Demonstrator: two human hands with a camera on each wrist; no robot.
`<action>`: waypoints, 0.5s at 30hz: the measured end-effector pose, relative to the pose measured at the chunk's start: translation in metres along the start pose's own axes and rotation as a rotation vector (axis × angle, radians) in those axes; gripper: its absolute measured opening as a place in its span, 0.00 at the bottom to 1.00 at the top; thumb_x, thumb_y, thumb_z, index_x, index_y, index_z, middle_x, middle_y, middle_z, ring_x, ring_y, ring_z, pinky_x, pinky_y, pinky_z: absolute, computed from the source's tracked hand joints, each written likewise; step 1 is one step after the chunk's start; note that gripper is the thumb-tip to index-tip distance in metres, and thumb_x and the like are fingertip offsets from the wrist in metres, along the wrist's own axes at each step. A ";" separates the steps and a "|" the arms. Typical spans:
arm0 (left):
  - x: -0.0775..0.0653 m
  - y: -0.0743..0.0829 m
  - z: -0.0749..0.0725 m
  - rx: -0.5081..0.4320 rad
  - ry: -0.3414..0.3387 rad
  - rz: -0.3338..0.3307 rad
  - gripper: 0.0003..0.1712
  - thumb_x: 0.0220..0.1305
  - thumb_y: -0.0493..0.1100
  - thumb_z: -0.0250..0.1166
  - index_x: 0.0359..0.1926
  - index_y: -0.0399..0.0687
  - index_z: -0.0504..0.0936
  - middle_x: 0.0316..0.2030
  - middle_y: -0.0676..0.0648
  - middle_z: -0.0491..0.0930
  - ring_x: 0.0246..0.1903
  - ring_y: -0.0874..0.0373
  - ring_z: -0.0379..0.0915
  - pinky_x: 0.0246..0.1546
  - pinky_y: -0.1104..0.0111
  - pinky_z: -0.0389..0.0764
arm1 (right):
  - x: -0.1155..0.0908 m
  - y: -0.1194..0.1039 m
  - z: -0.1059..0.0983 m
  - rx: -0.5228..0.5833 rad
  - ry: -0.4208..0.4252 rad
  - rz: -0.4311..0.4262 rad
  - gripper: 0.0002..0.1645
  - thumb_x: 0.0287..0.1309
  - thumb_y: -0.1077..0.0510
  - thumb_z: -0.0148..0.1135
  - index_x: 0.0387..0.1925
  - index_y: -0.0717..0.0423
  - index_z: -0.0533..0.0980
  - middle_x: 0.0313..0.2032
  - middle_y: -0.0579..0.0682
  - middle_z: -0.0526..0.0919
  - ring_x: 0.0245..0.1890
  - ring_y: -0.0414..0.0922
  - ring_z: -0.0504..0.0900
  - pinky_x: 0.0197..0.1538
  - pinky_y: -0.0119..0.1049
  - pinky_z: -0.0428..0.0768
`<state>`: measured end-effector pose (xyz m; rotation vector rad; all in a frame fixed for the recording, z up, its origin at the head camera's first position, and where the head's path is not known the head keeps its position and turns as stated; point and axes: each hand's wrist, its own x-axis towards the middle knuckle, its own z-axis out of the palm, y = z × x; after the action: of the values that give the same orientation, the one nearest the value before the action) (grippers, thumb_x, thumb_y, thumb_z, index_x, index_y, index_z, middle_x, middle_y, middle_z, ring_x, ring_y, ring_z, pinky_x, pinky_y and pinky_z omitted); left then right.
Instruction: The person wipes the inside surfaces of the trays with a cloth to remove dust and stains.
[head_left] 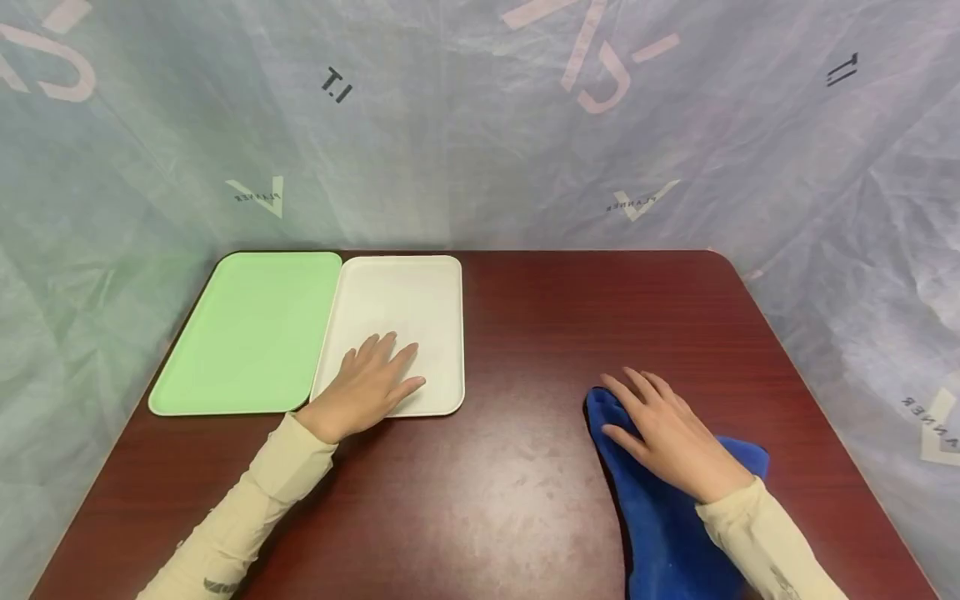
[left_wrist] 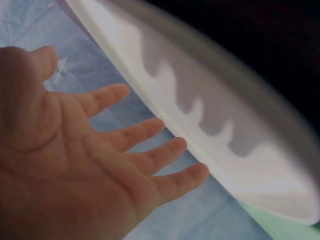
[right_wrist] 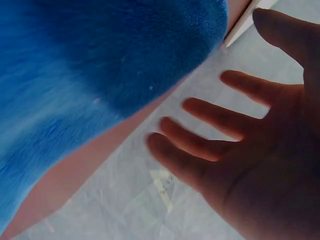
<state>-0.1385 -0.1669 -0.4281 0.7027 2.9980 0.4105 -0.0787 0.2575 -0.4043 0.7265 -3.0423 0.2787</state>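
Note:
My left hand (head_left: 360, 390) hovers palm down over the near part of a white tray (head_left: 401, 292), fingers spread and holding nothing. In the left wrist view, a gap shows between that hand (left_wrist: 75, 145) and the tray (left_wrist: 240, 155), where its finger shadows fall. Above a blue plush cloth (head_left: 667, 533) at the right is my right hand (head_left: 667, 437), its fingers loosely extended. The right wrist view shows this hand (right_wrist: 255, 135) apart from the fuzzy blue cloth (right_wrist: 100, 65), with nothing in its grasp.
A light green tray (head_left: 255, 325) lies against the white tray's left side. Both are on a dark red-brown wooden table (head_left: 540, 333). Grey-white printed sheeting (head_left: 450, 125) hangs behind the table and along both sides.

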 end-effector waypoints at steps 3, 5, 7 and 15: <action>-0.003 -0.003 0.003 -0.026 -0.044 -0.025 0.35 0.76 0.60 0.51 0.73 0.44 0.65 0.71 0.30 0.58 0.70 0.28 0.50 0.61 0.31 0.58 | -0.013 -0.002 -0.004 -0.006 -0.020 0.027 0.40 0.63 0.47 0.67 0.72 0.56 0.65 0.67 0.70 0.66 0.64 0.71 0.66 0.58 0.68 0.70; -0.005 -0.004 0.005 -0.038 -0.072 -0.042 0.35 0.76 0.60 0.51 0.74 0.45 0.64 0.72 0.30 0.56 0.71 0.28 0.47 0.62 0.31 0.56 | -0.019 -0.002 -0.004 -0.003 -0.039 0.040 0.40 0.63 0.47 0.67 0.71 0.58 0.66 0.66 0.70 0.67 0.63 0.72 0.66 0.57 0.69 0.70; -0.006 -0.005 0.006 -0.045 -0.088 -0.051 0.36 0.76 0.60 0.52 0.74 0.45 0.63 0.73 0.30 0.54 0.72 0.28 0.45 0.63 0.31 0.55 | -0.023 -0.002 -0.001 -0.003 -0.059 0.048 0.39 0.63 0.46 0.67 0.70 0.59 0.67 0.66 0.70 0.67 0.62 0.71 0.67 0.55 0.69 0.71; -0.007 0.002 0.013 0.019 -0.082 -0.024 0.38 0.72 0.56 0.59 0.74 0.41 0.63 0.71 0.26 0.54 0.70 0.24 0.46 0.61 0.30 0.57 | -0.028 -0.001 0.013 -0.020 -0.077 0.055 0.41 0.62 0.45 0.68 0.70 0.60 0.67 0.65 0.69 0.68 0.62 0.67 0.70 0.55 0.69 0.71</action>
<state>-0.1304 -0.1650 -0.4399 0.6666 2.9344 0.3436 -0.0531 0.2670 -0.4184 0.6688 -3.1365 0.2253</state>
